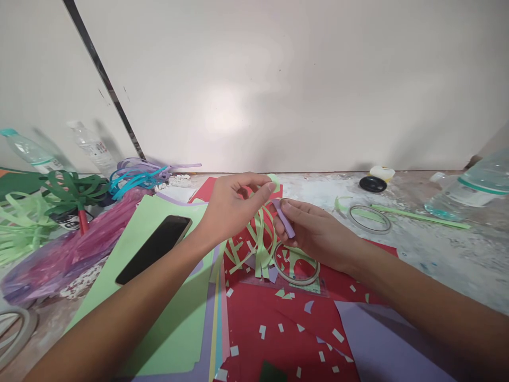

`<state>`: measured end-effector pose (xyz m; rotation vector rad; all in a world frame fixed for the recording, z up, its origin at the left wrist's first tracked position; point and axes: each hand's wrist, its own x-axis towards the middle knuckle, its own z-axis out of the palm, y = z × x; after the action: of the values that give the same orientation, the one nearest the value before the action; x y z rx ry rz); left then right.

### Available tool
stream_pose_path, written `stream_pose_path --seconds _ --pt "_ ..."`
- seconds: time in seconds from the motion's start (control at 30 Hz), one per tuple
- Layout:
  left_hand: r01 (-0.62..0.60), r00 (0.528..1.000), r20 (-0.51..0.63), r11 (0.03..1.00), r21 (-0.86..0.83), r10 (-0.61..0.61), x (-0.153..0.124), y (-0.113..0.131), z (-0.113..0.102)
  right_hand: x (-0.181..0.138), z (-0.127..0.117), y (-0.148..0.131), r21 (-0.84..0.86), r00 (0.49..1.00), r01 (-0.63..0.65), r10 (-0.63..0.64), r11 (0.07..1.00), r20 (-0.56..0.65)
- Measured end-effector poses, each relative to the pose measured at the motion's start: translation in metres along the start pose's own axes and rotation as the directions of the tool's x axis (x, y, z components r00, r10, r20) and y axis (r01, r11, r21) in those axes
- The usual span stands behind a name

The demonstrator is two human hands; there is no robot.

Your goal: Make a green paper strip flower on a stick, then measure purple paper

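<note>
My left hand (233, 204) is pinched closed on a small light-green paper piece (274, 183) held above the table. My right hand (314, 231) is closed round a folded purple paper strip (284, 217), its end close to the left fingertips. Beneath both hands hang and lie several light-green paper strips (258, 241) on a red sheet (286, 318) scattered with small paper scraps. A tape roll (297, 265) lies just under my right hand.
A black phone (155, 248) rests on a light-green sheet (167, 297) at left. Green, blue and purple strip bundles (135, 175), a pink bag (63, 254) and bottles (29, 151) crowd the far left. Another tape roll (369, 218), a black lid (373, 184) and a bottle (473, 191) lie right.
</note>
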<state>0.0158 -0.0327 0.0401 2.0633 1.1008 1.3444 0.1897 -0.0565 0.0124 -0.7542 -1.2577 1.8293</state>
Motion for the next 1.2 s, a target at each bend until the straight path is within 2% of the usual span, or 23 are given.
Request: stream_pose_path --seconds 1.2 --pt "-0.055 0.998 -0.008 0.998 -0.040 0.055 -0.0001 0.0004 0.0020 0.0004 0.0000 -0.0006 0.097 0.999 -0.024 0.027 0.995 -0.034"
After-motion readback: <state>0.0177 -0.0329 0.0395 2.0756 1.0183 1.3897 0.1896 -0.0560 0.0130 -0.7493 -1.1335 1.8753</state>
